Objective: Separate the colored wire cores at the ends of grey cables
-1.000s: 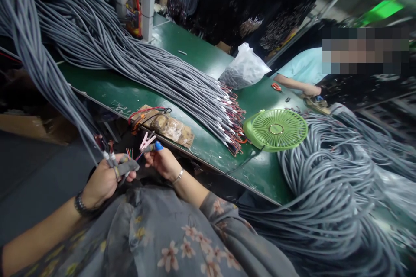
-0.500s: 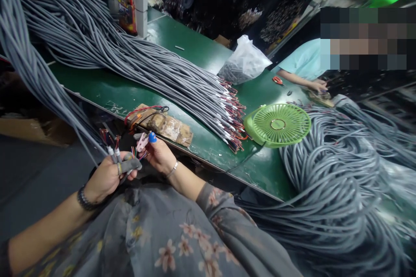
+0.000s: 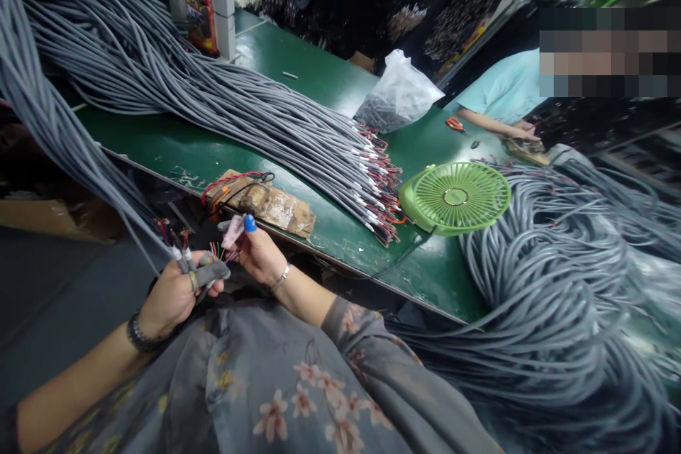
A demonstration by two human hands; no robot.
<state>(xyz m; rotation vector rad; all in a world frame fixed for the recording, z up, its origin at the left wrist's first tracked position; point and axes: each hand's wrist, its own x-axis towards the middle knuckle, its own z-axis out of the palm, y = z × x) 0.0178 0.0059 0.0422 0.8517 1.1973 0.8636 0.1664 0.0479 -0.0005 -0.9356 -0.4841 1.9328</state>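
My left hand [image 3: 184, 291], with grey covers on some fingers, is closed around several grey cables [image 3: 179, 255]. Their stripped ends, with dark and red wires, stick up above the fist. Thin coloured wires [image 3: 216, 250] fan out at the left fingertips, towards the other hand. My right hand [image 3: 260, 255], its thumb wrapped in blue, pinches a small pale pink clip-like piece [image 3: 233, 232] right beside these wires. Whether the pink piece grips a wire is too small to tell.
A wooden block [image 3: 287, 209] with a red and black lead lies at the edge of the green table [image 3: 313, 96]. Beyond it are a long cable bundle [image 3: 255, 99], a green fan [image 3: 457, 197], a plastic bag [image 3: 399, 92] and coiled cables [image 3: 537, 298]. A co-worker's hand [image 3: 526, 129] works at the right.
The pink piece has turned slightly in my right fingers. Both hands stay close together in nearly the same place. The view has shifted a little.
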